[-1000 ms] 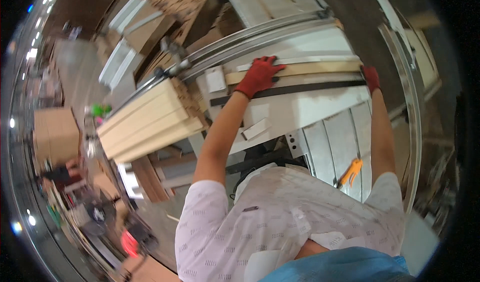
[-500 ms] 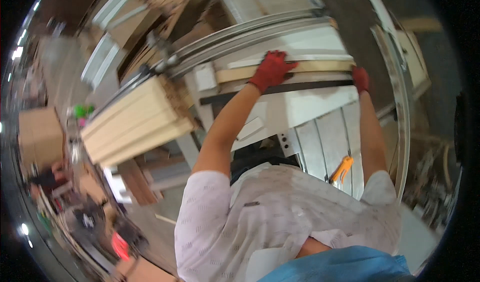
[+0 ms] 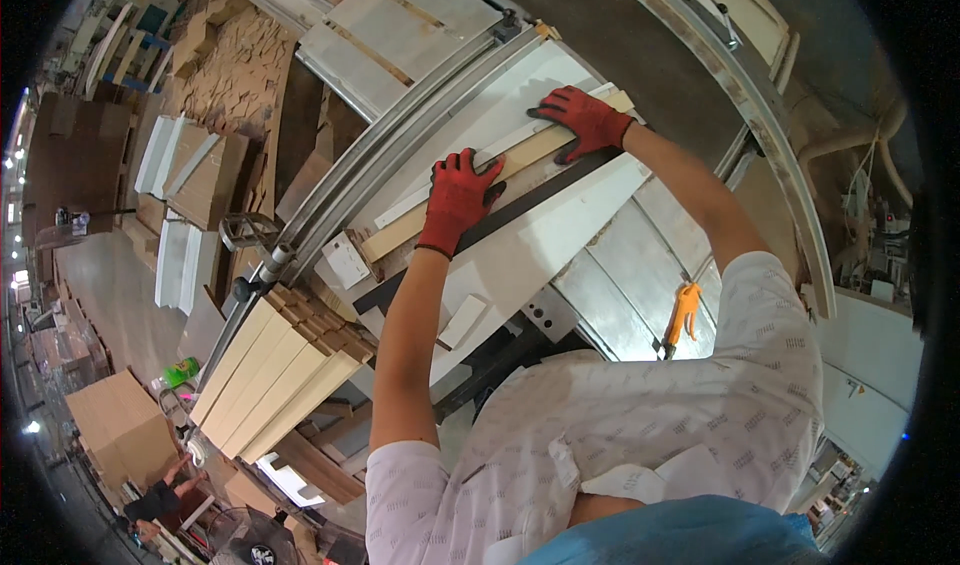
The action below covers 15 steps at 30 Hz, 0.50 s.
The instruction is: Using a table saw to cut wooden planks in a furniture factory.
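You are standing at a big white saw table [image 3: 520,265], leaning over it with both arms stretched out. A long pale wooden board [image 3: 520,155] is lying across the table, running alongside the grey metal rail [image 3: 400,155] at its far edge. To your left, a stack of similar boards [image 3: 270,375] is sitting just off the table's corner. Your left hand [image 3: 458,200], in a red glove, is pressing flat on the middle of the board, fingers spread and open, gripping nothing. Your right hand [image 3: 585,120], gloved the same, is lying flat on the board's far end, also open. Keep both palms pushing down evenly, hold the board snug to the rail, and keep your fingers clear of the dark slot [image 3: 500,227] just beside it.
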{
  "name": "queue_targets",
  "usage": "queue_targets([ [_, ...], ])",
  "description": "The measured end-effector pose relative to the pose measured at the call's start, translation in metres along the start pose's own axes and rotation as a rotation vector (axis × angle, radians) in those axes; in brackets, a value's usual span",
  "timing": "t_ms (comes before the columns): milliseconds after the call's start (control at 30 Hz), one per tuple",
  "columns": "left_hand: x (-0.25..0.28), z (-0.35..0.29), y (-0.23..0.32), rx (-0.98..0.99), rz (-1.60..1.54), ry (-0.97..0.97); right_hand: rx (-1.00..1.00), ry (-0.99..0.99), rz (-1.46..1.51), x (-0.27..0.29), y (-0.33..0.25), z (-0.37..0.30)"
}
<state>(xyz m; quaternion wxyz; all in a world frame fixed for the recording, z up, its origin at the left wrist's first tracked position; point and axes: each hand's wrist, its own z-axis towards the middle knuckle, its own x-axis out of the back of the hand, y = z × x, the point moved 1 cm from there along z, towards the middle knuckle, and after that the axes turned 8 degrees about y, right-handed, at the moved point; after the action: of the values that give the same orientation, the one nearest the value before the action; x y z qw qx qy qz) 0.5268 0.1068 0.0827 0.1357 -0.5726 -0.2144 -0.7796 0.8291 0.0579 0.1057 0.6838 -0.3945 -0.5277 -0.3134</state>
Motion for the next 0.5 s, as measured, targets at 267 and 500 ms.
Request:
queue_targets([
  [267,0.004,-0.008,-0.011,0.040,-0.076,0.090,0.005,0.080,-0.086,-0.025,0.007,0.004],
  [500,0.045,-0.072,-0.052,0.297,-0.019,0.166,-0.019,0.038,-0.116,-0.026,0.009,0.003],
])
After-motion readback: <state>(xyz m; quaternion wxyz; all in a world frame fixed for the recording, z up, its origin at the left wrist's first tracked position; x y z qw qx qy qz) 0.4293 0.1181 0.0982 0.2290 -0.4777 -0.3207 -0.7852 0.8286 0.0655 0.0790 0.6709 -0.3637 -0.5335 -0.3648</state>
